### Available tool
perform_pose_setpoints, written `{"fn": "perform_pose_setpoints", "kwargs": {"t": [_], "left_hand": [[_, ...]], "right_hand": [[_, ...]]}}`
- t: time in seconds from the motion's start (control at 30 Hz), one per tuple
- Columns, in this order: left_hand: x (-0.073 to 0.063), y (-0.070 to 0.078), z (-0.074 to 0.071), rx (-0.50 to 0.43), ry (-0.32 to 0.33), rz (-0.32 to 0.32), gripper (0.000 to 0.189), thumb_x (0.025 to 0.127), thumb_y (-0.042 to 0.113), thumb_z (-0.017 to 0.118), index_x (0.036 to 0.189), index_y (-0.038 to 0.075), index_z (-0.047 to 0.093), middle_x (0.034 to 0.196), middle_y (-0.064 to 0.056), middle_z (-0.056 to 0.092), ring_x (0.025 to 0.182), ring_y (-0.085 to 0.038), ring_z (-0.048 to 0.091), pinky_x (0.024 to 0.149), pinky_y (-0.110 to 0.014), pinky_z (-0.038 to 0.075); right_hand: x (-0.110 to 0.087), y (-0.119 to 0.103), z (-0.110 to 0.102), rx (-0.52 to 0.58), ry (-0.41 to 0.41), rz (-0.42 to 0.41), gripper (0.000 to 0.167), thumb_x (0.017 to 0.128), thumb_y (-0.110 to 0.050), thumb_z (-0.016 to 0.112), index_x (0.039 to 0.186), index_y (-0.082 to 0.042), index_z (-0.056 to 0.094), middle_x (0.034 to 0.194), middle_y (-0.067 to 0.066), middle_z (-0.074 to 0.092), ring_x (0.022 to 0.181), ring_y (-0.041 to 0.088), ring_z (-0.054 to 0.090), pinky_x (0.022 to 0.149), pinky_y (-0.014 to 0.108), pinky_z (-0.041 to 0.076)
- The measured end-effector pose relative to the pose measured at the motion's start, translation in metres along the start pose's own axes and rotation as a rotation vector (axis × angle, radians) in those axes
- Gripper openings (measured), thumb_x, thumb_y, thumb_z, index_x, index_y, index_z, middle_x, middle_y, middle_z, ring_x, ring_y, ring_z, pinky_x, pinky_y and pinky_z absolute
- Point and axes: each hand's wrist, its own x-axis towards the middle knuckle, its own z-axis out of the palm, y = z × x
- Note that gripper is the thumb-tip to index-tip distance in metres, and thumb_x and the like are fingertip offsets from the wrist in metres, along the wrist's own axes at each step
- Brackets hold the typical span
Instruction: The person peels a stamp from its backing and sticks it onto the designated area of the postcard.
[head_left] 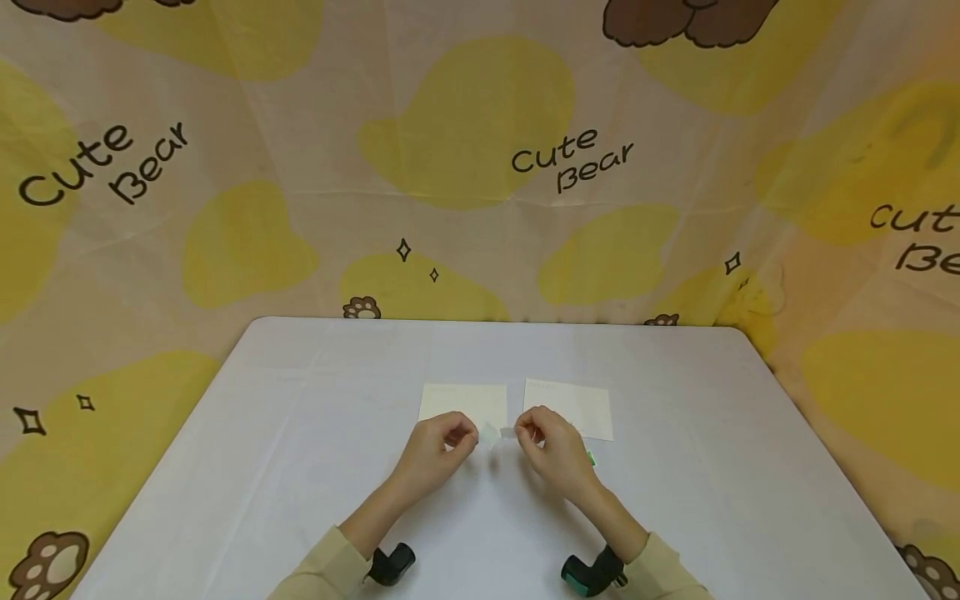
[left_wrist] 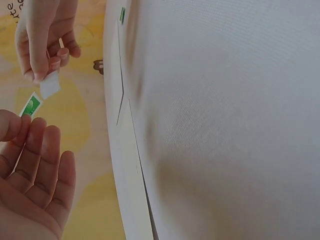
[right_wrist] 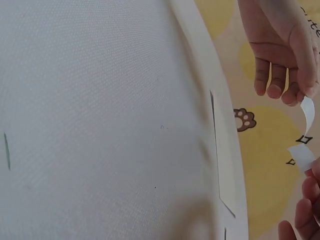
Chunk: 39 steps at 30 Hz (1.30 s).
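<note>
My left hand [head_left: 429, 452] pinches one end of a small sticker [left_wrist: 32, 105], white-edged with a green printed face in the left wrist view. From behind, in the right wrist view, it looks like a curved white strip. Opposite it, my right hand [head_left: 558, 457] holds a small white piece of paper [left_wrist: 50, 85] between thumb and fingertips. Both pieces are raised above the table, their free ends close together. Behind the hands, two pale paper sheets lie side by side: the left sheet [head_left: 462, 400] and the right sheet [head_left: 577, 408], each partly covered by a hand.
On the white table [head_left: 337, 400], a small green item [head_left: 592, 457] shows beside the right hand, mostly hidden by it. A yellow patterned cloth [head_left: 472, 125] hangs behind the table's far edge. Black wrist cameras sit below both wrists.
</note>
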Motion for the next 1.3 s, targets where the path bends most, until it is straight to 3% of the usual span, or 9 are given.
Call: {"fn": "perform_pose_setpoints", "kwargs": {"t": [0.3,0.67,1.3], "left_hand": [[-0.001,-0.004,-0.002,-0.002,0.020,0.020,0.015,0.083,0.003,0.062,0.075,0.016,0.062,0.072,0.007,0.063,0.065,-0.003,0.058,0.062,-0.022,0.051],[0.001,-0.004,-0.003,0.001,0.026,0.030,0.016,0.083,0.003,0.061,0.075,0.017,0.062,0.071,0.009,0.061,0.064,-0.002,0.057,0.064,-0.022,0.051],[0.003,-0.005,0.000,-0.021,0.001,0.025,0.014,0.083,0.003,0.062,0.076,0.016,0.063,0.071,0.008,0.062,0.065,-0.003,0.057,0.064,-0.022,0.052]], "right_hand": [[-0.008,0.002,0.006,-0.041,-0.179,0.139,0.014,0.083,-0.008,0.062,0.076,-0.020,0.059,0.066,-0.015,0.046,0.059,0.002,0.042,0.054,0.017,0.038],[-0.014,0.006,0.014,-0.081,-0.343,0.074,0.013,0.081,-0.009,0.061,0.073,-0.018,0.059,0.059,-0.013,0.041,0.053,0.000,0.037,0.047,0.016,0.033],[-0.012,0.010,0.018,-0.175,-0.357,0.073,0.006,0.081,-0.013,0.064,0.078,-0.017,0.064,0.058,-0.012,0.041,0.052,0.002,0.036,0.046,0.016,0.031]]}}
